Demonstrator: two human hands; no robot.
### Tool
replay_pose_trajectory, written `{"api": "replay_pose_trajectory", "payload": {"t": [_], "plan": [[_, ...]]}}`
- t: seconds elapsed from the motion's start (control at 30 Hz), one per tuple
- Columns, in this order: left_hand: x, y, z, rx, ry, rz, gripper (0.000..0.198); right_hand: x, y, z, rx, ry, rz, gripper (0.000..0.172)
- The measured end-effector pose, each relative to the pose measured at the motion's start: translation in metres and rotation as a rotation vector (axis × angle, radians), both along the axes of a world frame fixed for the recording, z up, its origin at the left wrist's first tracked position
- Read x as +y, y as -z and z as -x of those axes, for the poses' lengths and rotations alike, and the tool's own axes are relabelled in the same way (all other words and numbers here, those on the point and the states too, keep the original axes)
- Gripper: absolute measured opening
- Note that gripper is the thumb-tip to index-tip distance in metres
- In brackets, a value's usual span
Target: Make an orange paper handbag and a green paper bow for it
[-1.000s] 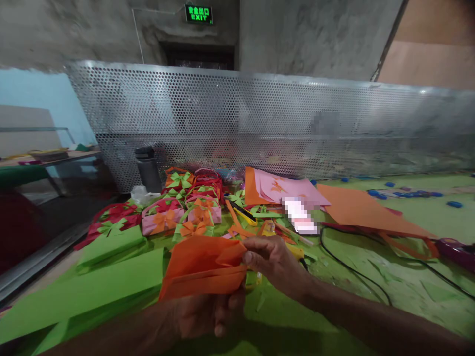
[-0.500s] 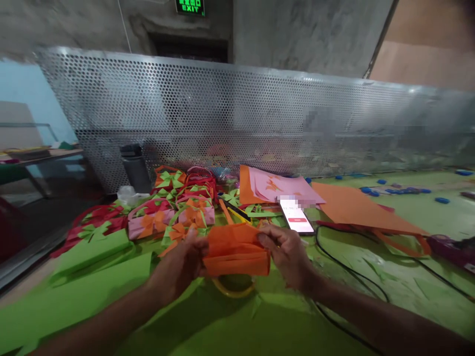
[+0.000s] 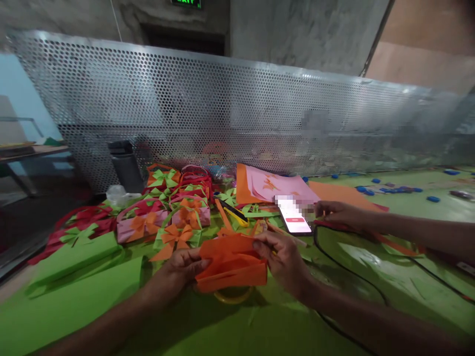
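Observation:
Between my two hands is a small orange folded bag [image 3: 232, 267], its top opening turned towards me. My left hand [image 3: 180, 271] pinches its left edge between thumb and fingers. At the upper right corner my right hand [image 3: 285, 261] grips the bag the same way. Below the bag, partly covered by it, lies a yellow ring [image 3: 233, 296], perhaps a tape roll. Just beyond my left hand sits a small green bag with an orange bow [image 3: 177, 236].
Several finished-looking bags with bows, one being a pink bag [image 3: 128, 230], crowd the left. A dark bottle [image 3: 126, 170] stands behind them. Further right are a yellow-black cutter [image 3: 235, 215], a lit phone [image 3: 295, 222], a black cable [image 3: 345, 262] and another person's hand [image 3: 330, 211] over orange sheets.
Another person's hand has come in from the right beside the phone. My hands and the orange bag sit slightly lower in view, and the bag's opening gapes wider.

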State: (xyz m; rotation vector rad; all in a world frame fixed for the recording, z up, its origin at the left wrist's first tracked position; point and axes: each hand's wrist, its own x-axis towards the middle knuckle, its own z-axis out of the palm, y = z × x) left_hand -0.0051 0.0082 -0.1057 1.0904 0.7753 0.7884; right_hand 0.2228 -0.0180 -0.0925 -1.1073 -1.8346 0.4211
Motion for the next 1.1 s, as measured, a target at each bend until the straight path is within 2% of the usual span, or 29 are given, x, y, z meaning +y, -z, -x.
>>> {"api": "replay_pose_trajectory", "payload": {"t": [0.2, 0.33, 0.6, 0.8, 1.1], "plan": [[-0.007, -0.006, -0.004, -0.004, -0.100, 0.066, 0.015, 0.001, 0.002, 0.000, -0.021, 0.002, -0.037, 0.022], [-0.009, -0.010, -0.006, -0.014, -0.109, 0.080, 0.013, -0.001, 0.001, 0.001, 0.000, -0.007, -0.016, 0.021], [-0.007, 0.002, -0.006, -0.030, -0.147, 0.077, 0.019, 0.001, 0.008, 0.008, 0.085, 0.008, 0.035, 0.017], [-0.006, 0.003, -0.004, 0.016, -0.098, 0.078, 0.015, 0.004, 0.015, 0.008, 0.097, -0.014, 0.077, 0.011], [-0.004, 0.013, -0.003, -0.031, -0.177, 0.083, 0.013, 0.001, 0.012, 0.008, 0.062, -0.017, 0.099, 0.013]]}}
